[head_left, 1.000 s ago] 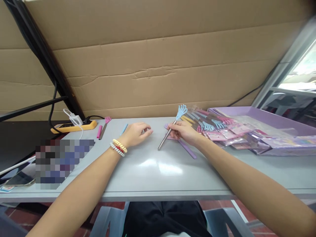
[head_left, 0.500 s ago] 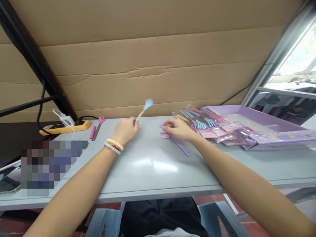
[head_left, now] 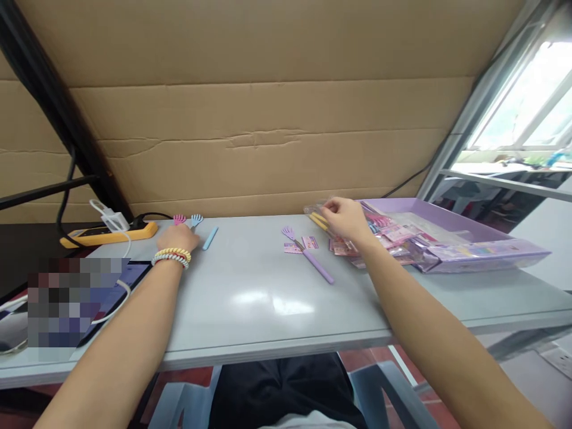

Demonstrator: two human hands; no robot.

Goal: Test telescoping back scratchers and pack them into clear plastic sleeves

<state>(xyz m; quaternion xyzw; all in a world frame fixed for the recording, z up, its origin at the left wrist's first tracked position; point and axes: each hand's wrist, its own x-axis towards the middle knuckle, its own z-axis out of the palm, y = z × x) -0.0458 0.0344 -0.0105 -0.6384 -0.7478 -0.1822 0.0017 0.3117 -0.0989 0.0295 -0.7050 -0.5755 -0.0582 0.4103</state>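
Observation:
My left hand (head_left: 177,239) is closed at the back left of the table, its fingertips mostly hidden. A blue back scratcher (head_left: 196,220) emerges from it, claw end up. Behind the same hand shows the claw of a pink back scratcher (head_left: 179,219). A loose blue handle sleeve (head_left: 210,238) lies just to the right. On the pile at the right, my right hand (head_left: 342,215) pinches a clear plastic bag (head_left: 314,210) above yellow handles (head_left: 319,221). A purple back scratcher (head_left: 318,266) lies at mid-table beside small printed cards (head_left: 309,242).
A purple box (head_left: 487,256) stands right of the pile of bagged pink packs (head_left: 397,233). At the left are an orange power strip (head_left: 107,236), a white charger with cable (head_left: 115,221) and a tablet (head_left: 134,274). Cardboard (head_left: 268,161) lines the back.
My left hand has carried the blue back scratcher leftward to the pink one. My right hand has left the purple back scratcher and reached the bagged pile.

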